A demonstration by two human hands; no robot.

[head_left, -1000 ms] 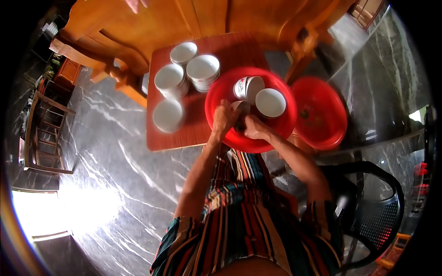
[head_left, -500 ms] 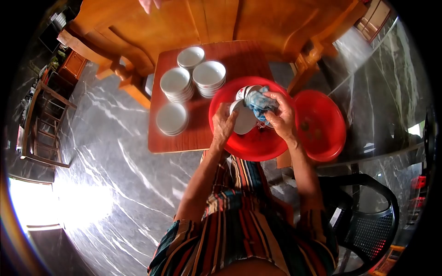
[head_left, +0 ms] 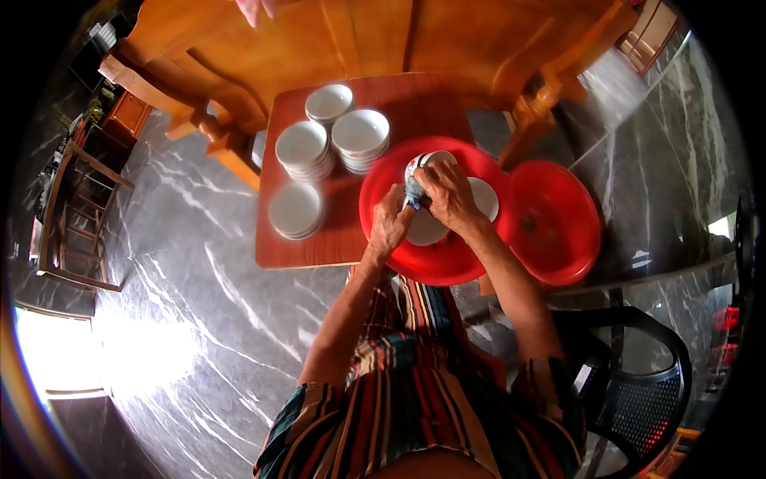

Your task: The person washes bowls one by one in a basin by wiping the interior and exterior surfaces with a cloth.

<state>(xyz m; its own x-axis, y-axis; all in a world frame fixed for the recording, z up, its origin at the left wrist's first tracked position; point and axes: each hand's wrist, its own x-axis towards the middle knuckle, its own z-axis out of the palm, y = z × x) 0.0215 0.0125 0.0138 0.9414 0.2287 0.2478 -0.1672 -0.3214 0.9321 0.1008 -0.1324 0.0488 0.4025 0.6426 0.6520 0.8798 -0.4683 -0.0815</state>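
Note:
My left hand [head_left: 388, 220] is closed on the edge of a white bowl [head_left: 425, 230], held tilted over the large red basin [head_left: 477, 267]. In my right hand [head_left: 448, 191] a bunched blue-grey cloth [head_left: 412, 191] is pressed against the bowl's rim close to my left fingers. Inside the basin, a bowl with a patterned outside [head_left: 437, 156] shows just beyond my right hand. Another white bowl [head_left: 484, 199] lies to the right of that hand, partly covered by it.
Stacks of white bowls [head_left: 302, 145] stand on the red-brown table [head_left: 283, 254], left of the basin. A second red basin [head_left: 570, 219] with some water sits at the right. Behind the table is a wooden bench [head_left: 375, 40]; a black chair [head_left: 646, 391] stands at lower right.
My right hand has moved left with the cloth, from the basin's right side to the held bowl's rim. The white bowl on the right has come into view.

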